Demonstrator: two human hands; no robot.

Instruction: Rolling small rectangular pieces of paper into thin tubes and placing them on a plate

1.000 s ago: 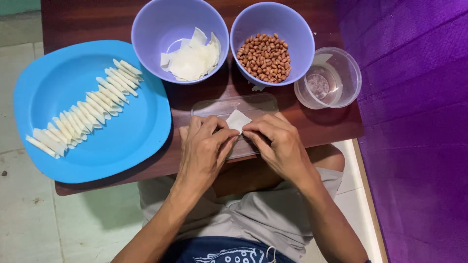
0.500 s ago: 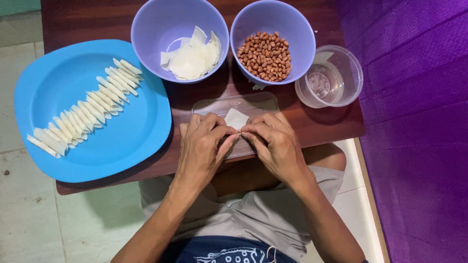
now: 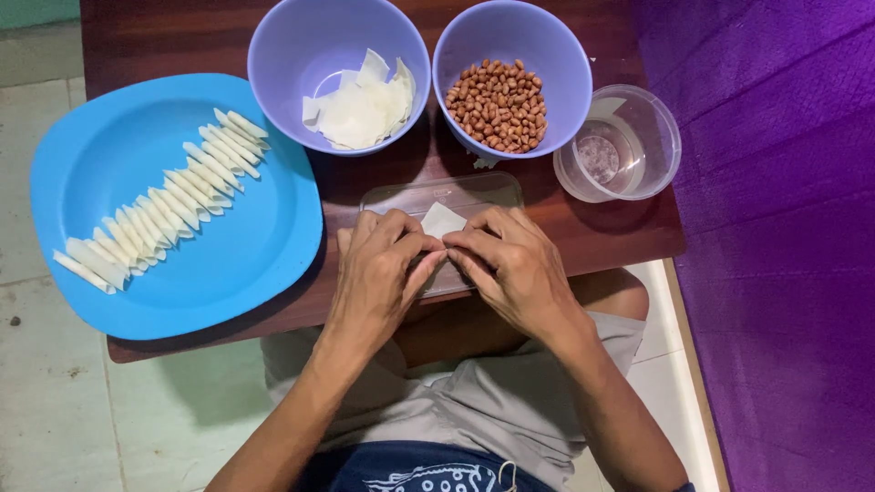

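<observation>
We see a small white wrapper (image 3: 442, 220) lying on a clear plastic lid (image 3: 437, 193) on the tabletop (image 3: 629, 232), pinched by both hands. Our left hand (image 3: 381, 269) and right hand (image 3: 512, 271) meet fingertip to fingertip, closed on its near edge. Just beyond the hands stand a bowl of wrappers (image 3: 314, 55) and a bowl of peanuts (image 3: 556, 64).

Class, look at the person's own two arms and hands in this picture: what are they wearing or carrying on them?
Both forearms are bare, with no sleeves in view. The left hand and right hand wear no gloves; no ring, watch or bracelet shows. Fingernails are short.
</observation>
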